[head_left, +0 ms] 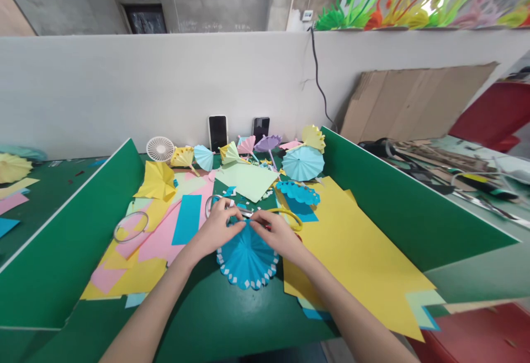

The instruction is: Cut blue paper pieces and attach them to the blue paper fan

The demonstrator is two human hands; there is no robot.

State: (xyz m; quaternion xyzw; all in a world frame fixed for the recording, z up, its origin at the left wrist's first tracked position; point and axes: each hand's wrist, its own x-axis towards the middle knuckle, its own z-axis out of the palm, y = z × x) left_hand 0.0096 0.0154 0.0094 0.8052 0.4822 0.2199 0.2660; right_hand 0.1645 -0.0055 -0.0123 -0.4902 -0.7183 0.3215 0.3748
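A blue pleated paper fan [247, 258] with a white-notched edge lies on the green table [215, 319] in front of me. My left hand [218, 226] pinches the fan's upper tip, fingers closed on the paper. My right hand [276, 233] meets it from the right, fingers also pinched at the same tip. Yellow-handled scissors [285, 216] lie just behind my right hand. A roll of clear tape [212, 204] sits just behind my left hand.
Coloured paper sheets surround the fan: a large yellow sheet [356, 241] on the right, pink and blue ones [165, 230] on the left. Finished paper umbrellas [303, 162], a small white fan [160, 148] and two phones [217, 132] stand at the back. Green dividers [397, 203] flank the space.
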